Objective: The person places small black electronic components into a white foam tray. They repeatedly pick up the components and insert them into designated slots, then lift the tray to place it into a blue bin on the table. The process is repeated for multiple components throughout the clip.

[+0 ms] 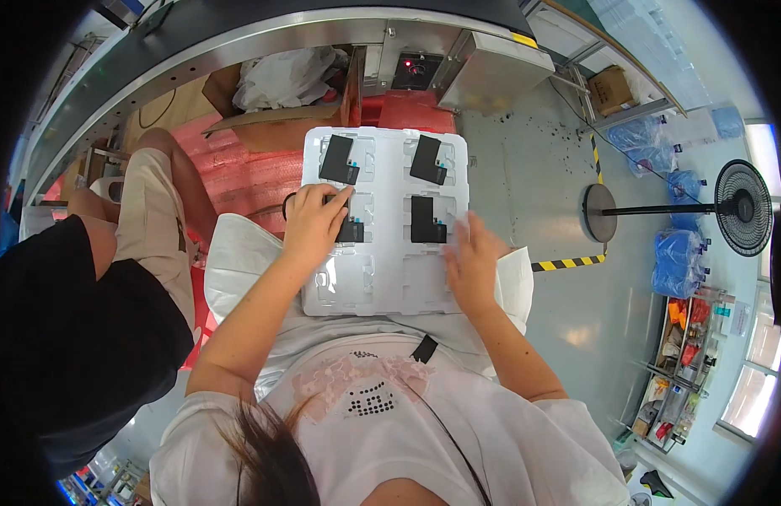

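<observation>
A white plastic tray [389, 228] with moulded compartments rests across my lap. Flat black L-shaped pieces, which look like battery packs with small blue tabs, lie in its upper and middle compartments: one at upper left [339, 160], one at upper right [426, 160] and one at middle right [423, 221]. My left hand [313, 221] is over the middle-left compartment, its fingers closed at the black L-shaped battery [351, 231] there and partly covering it. Along the tray's right edge is my right hand [475, 263], smeared by motion, with nothing visible in it.
A person in black [95, 337] sits close on my left. Ahead are a cardboard box [272, 125] with plastic bags, a metal box [496, 74] and a bench edge [238, 52]. A black fan [742, 207], water bottles [679, 257] and a loaded shelf [679, 363] stand to the right.
</observation>
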### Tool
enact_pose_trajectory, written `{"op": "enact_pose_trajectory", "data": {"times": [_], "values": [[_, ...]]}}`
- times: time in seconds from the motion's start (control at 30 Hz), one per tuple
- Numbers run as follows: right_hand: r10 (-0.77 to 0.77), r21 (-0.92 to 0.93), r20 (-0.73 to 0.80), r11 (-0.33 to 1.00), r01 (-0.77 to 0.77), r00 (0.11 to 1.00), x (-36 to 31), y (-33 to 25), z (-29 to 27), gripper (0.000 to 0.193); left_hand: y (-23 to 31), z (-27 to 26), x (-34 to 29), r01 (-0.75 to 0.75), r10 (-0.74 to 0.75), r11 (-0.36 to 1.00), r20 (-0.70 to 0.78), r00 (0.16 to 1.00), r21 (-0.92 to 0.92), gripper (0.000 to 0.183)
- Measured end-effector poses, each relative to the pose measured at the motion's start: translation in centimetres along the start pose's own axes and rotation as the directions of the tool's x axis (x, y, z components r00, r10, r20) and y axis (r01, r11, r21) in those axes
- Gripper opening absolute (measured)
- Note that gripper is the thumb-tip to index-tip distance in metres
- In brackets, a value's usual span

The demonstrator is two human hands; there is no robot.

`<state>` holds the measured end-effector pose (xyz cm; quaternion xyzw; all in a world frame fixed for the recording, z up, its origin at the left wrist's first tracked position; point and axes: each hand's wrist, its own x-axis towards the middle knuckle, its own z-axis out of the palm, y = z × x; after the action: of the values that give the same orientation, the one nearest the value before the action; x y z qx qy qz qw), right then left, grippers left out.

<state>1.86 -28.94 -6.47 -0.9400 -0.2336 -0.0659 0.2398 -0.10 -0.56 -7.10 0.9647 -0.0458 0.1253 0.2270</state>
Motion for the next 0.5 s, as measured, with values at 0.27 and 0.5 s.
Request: {"op": "enact_pose_trajectory", "data": {"times": [0.27,0.5], "values": [[0.441,0.313,0.262,0.802,-0.508,0.858,-1.1,2.0,1.5,0.048,0.3,1.8,-3.5,0.257,-0.283,0.935,-0.08,0.956,-0.245,0.071],[-0.189,0.09,-0.143,0.975,0.202,0.972,11.9,-1.0,0.3,0.046,-1.9,-0.3,5.0,0.011,-0.01,0.999,0.009,1.0,-0.036,0.061]]}}
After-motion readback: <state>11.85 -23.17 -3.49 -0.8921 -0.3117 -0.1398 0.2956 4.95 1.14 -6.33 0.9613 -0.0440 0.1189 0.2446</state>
